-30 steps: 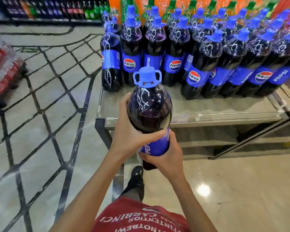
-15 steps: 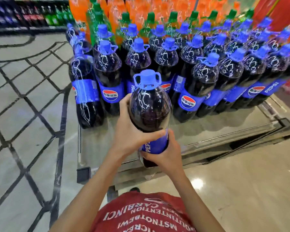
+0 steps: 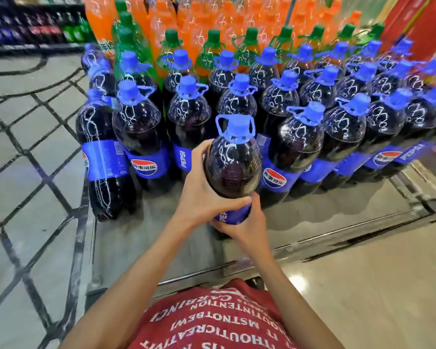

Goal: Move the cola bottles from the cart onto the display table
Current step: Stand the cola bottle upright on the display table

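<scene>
I have one cola bottle (image 3: pixel 233 165) in both hands, upright, above the front part of the display table (image 3: pixel 337 212). My left hand (image 3: pixel 202 195) is wrapped around the dark shoulder of the bottle from the left, fingers curled across its front just above the blue label, thumb up along the side. My right hand (image 3: pixel 244 225) is closed around the lower body at the label, cupping it from beneath and from the right. I cannot tell whether the bottle's base touches the table, since my hands hide it. Its blue cap (image 3: pixel 235 127) with two loop handles points up and away from me. Just behind and to both sides stand the rows of cola bottles (image 3: pixel 297 139) already on the table, packed close, labels facing front; the held bottle sits in front of a gap between two of them, near but not clearly touching. Behind those are green-capped bottles (image 3: pixel 213 49) and orange bottles (image 3: pixel 196 18). My red shirt (image 3: pixel 212 321) with white lettering fills the bottom edge. The cart is out of view.
</scene>
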The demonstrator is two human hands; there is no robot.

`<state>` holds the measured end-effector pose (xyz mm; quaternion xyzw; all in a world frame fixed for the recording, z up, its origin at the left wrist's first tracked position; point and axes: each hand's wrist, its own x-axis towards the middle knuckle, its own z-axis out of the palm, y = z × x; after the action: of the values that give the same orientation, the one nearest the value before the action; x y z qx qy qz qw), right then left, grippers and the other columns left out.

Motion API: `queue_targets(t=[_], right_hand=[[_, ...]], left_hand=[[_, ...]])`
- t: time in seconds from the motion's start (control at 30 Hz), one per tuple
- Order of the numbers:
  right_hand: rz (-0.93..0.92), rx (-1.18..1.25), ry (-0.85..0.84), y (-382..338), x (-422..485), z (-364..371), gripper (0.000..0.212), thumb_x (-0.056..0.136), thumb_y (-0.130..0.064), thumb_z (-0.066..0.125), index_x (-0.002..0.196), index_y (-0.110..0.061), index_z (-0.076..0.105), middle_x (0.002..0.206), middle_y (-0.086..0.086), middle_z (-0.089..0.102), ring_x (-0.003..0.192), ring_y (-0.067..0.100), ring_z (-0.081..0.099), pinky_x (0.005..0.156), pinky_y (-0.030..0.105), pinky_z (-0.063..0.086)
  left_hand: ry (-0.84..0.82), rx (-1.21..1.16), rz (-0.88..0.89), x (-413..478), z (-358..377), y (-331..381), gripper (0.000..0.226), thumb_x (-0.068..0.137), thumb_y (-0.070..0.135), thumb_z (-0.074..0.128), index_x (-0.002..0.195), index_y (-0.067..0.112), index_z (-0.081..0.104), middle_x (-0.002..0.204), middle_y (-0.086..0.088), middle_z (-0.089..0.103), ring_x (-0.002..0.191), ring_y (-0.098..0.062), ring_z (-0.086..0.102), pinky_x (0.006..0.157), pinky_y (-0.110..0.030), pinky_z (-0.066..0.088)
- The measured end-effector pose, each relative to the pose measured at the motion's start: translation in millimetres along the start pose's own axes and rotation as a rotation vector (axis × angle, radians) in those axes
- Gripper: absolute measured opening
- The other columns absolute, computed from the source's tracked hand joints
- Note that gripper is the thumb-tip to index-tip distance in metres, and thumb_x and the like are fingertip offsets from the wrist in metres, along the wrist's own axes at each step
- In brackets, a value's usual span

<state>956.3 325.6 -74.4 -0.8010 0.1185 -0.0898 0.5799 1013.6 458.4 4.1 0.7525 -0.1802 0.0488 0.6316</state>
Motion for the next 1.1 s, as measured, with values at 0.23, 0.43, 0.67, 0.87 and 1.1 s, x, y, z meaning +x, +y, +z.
queue_targets(t=[0.23, 0.43, 0.67, 0.87, 1.1], right_hand=[[0.058, 0.059, 0.034, 23, 32, -1, 0.075, 0.054, -0.016, 0.098, 0.113, -0.026, 0.054, 0.106, -0.012, 0.072, 0.098, 0.005, 0.069, 0.088, 0.034, 0.056], [0.073, 0.012, 0.151, 29, 38, 4, 0.08, 0.05, -0.036, 0.09, 0.118, -0.039, 0.048, 0.118, -0.005, 0.064, 0.109, 0.014, 0.065, 0.09, 0.046, 0.056], [0.025, -0.173, 0.265, 25, 40, 5, 0.085, 0.051, -0.031, 0.093, 0.122, -0.019, 0.049, 0.12, -0.004, 0.049, 0.119, 0.024, 0.051, 0.087, 0.038, 0.05], [0.017, -0.236, 0.313, 20, 41, 9, 0.089, 0.051, -0.031, 0.094, 0.125, -0.013, 0.048, 0.127, 0.0, 0.045, 0.122, 0.026, 0.05, 0.081, 0.043, 0.054], [0.014, -0.314, 0.38, 14, 43, 16, 0.086, 0.06, -0.033, 0.092, 0.128, -0.005, 0.048, 0.138, 0.01, 0.043, 0.127, 0.035, 0.047, 0.076, 0.047, 0.052]], left_hand=[[-0.02, 0.054, -0.009, 27, 24, -18, 0.118, 0.045, 0.023, 0.1, 0.142, 0.023, 0.032, 0.141, 0.009, 0.047, 0.134, -0.01, 0.049, 0.113, -0.028, 0.039], [-0.02, 0.07, 0.006, 36, 39, -29, 0.12, 0.046, 0.016, 0.102, 0.143, 0.014, 0.033, 0.142, -0.001, 0.046, 0.136, -0.016, 0.048, 0.116, -0.038, 0.039], [-0.028, 0.072, 0.022, 43, 43, -36, 0.121, 0.046, 0.023, 0.1, 0.144, 0.019, 0.03, 0.144, -0.003, 0.044, 0.137, -0.016, 0.046, 0.116, -0.043, 0.038], [-0.058, 0.117, 0.052, 47, 37, -37, 0.123, 0.046, 0.028, 0.1, 0.147, 0.01, 0.032, 0.146, -0.002, 0.04, 0.139, -0.014, 0.042, 0.118, -0.037, 0.036], [-0.134, 0.244, 0.057, 52, 24, -29, 0.126, 0.048, 0.041, 0.099, 0.15, 0.033, 0.025, 0.145, 0.013, 0.033, 0.139, 0.002, 0.036, 0.111, -0.014, 0.031]])
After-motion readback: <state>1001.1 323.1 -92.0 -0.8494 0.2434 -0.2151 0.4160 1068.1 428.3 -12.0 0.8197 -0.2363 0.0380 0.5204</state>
